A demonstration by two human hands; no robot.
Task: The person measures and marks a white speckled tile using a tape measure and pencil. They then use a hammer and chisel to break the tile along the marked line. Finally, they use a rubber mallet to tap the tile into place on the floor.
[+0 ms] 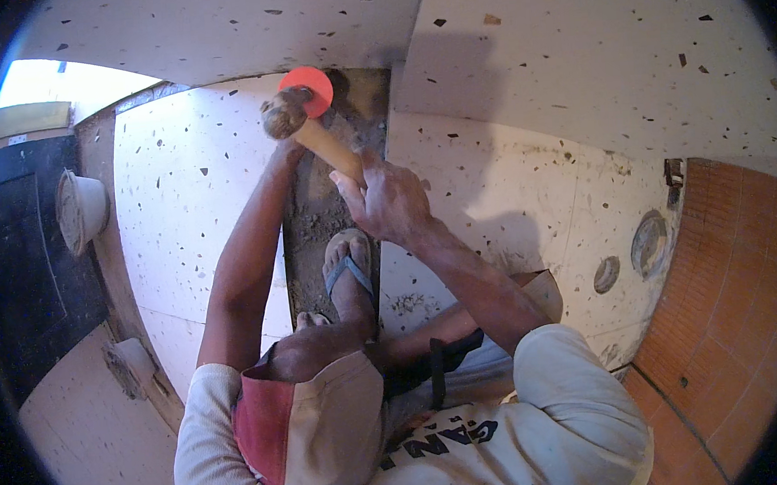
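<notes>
My right hand (392, 202) is wrapped round the pale wooden handle (328, 148) of a hammer. Its dusty, blunt head (283, 116) hangs just in front of a round orange-red guard (318, 80), which looks like the hand guard of a chisel. From the left, my left hand (290, 148) reaches in under the hammer head to that guard. Its fingers and the chisel's shaft are mostly hidden. Both hands are over a strip of bare, dirty ground (310, 238) between pale speckled slabs. Whether hammer and chisel touch cannot be told.
My sandalled foot (349, 267) stands on the bare strip. White speckled slabs (199, 192) flank it, and a speckled wall (215, 31) rises ahead. A white bucket (91, 205) is at left, near a dark panel (30, 264). Round openings (649, 242) and orange tiles (722, 311) lie right.
</notes>
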